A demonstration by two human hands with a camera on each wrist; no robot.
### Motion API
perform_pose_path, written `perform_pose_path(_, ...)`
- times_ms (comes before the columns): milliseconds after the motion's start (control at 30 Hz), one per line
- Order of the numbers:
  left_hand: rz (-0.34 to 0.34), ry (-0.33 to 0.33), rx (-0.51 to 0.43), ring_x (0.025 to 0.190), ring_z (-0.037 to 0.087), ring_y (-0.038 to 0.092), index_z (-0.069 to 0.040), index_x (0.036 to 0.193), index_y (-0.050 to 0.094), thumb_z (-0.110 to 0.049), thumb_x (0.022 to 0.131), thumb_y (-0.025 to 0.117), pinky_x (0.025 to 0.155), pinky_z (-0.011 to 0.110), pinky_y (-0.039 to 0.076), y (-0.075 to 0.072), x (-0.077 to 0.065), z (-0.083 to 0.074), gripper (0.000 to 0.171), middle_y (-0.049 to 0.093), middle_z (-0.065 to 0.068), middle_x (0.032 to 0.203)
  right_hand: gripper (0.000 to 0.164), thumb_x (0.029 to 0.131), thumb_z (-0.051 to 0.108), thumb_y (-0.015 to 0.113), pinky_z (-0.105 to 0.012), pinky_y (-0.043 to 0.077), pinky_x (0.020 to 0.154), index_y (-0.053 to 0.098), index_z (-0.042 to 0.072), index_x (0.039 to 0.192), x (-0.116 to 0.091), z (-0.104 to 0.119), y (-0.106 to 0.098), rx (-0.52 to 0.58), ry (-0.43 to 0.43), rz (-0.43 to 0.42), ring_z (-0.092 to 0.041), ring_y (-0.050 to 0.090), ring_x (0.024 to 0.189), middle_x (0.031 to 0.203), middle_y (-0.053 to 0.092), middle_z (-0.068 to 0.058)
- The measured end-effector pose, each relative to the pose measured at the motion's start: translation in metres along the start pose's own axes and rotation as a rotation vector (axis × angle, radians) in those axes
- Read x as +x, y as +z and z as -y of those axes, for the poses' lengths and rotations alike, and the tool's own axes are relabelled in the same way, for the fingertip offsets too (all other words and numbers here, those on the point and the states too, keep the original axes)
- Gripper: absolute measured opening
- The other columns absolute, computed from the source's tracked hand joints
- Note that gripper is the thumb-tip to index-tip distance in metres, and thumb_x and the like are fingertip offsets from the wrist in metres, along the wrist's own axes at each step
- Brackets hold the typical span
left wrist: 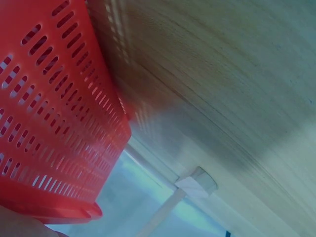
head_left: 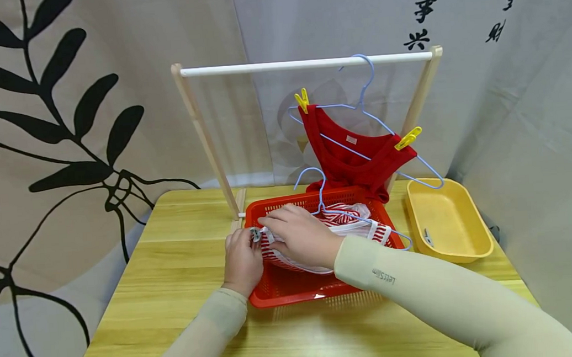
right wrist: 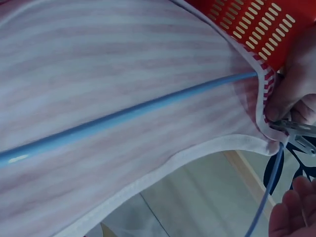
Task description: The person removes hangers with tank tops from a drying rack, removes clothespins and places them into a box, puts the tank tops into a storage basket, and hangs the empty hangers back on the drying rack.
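Observation:
My left hand (head_left: 243,261) is at the basket's left rim, its thumb and fingers pinching a grey metallic clothespin (head_left: 255,234) at one shoulder strap of a red-and-white striped garment (head_left: 339,227). Above that strap lies my right hand (head_left: 300,238); in the right wrist view its fingertips (right wrist: 291,212) look loosely bent, apart from the cloth. A blue hanger (head_left: 321,198) runs through the garment, its hook upward and one end jutting past the strap on the right. Garment and hanger are over a red slotted basket (head_left: 299,298). The left wrist view mostly shows the basket's outside.
Behind the basket stands a rack with a white bar (head_left: 268,67). A red garment (head_left: 331,153) hangs there on another blue hanger (head_left: 368,78), with yellow clothespins (head_left: 408,138) at its straps. On the right, a yellow tray (head_left: 450,217) holds a grey clothespin (head_left: 428,237).

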State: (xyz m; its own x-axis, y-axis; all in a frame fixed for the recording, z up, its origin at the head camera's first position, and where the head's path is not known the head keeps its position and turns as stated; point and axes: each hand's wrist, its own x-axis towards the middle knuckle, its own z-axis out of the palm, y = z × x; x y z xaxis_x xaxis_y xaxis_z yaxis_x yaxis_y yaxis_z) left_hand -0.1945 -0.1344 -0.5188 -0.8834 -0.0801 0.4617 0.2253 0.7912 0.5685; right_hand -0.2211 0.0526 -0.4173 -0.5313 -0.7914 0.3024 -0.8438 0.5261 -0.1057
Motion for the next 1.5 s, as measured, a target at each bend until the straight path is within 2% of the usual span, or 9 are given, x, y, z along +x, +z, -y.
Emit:
perform_pose_path(267,0.003,-0.002,-0.005,0.098,0.035,0.058,0.001,0.105,0.066,-0.003,0.099,0.065,0.095,0.046,0.040,-0.001,-0.001,-0.001,0.008,0.066,0.016,0.097,0.043,0.096,0.026,0.076,-0.042,0.047,0.108,0.067,0.013,0.136,0.010,-0.002,0.013,-0.047,0.010,0.046,-0.026,0.060,0.122,0.133,0.070,-0.004)
perform_pose_path(600,0.011,-0.015,-0.007,0.099,0.035,0.058,0.001,0.104,0.066,-0.004,0.100,0.064,0.097,0.047,0.041,-0.002,-0.001,-0.001,0.007,0.066,0.016,0.097,0.023,0.097,0.022,0.074,-0.039,0.048,0.097,0.075,0.019,0.119,0.017,-0.002,0.018,-0.050,0.024,0.054,-0.021,0.062,0.111,0.116,0.074,0.004)
perform_pose_path(867,0.006,-0.002,-0.006,0.098,0.035,0.059,0.000,0.106,0.066,-0.004,0.099,0.065,0.097,0.046,0.041,-0.001,-0.001,-0.001,0.008,0.066,0.016,0.097,0.027,0.098,0.024,0.074,-0.038,0.048,0.101,0.073,0.020,0.124,0.022,-0.001,0.018,-0.038,0.022,0.067,-0.021,0.062,0.114,0.122,0.074,0.003)
perform_pose_path(1233,0.017,0.020,-0.002,0.100,0.034,0.060,0.001,0.110,0.067,-0.005,0.096,0.067,0.100,0.046,0.040,-0.001,0.000,0.000,0.015,0.069,0.015,0.096,0.029,0.098,0.031,0.075,-0.037,0.048,0.104,0.071,0.019,0.125,0.031,0.002,0.020,0.054,0.012,0.088,-0.018,0.065,0.114,0.120,0.075,0.004)
perform_pose_path(1500,0.031,-0.025,-0.020,0.102,0.034,0.060,0.000,0.112,0.068,-0.007,0.098,0.068,0.101,0.046,0.040,-0.002,0.000,-0.001,0.016,0.069,0.015,0.100,0.023,0.100,0.026,0.071,-0.037,0.048,0.102,0.072,0.020,0.122,0.030,0.001,0.022,0.071,0.028,0.070,-0.018,0.064,0.112,0.119,0.076,0.006)
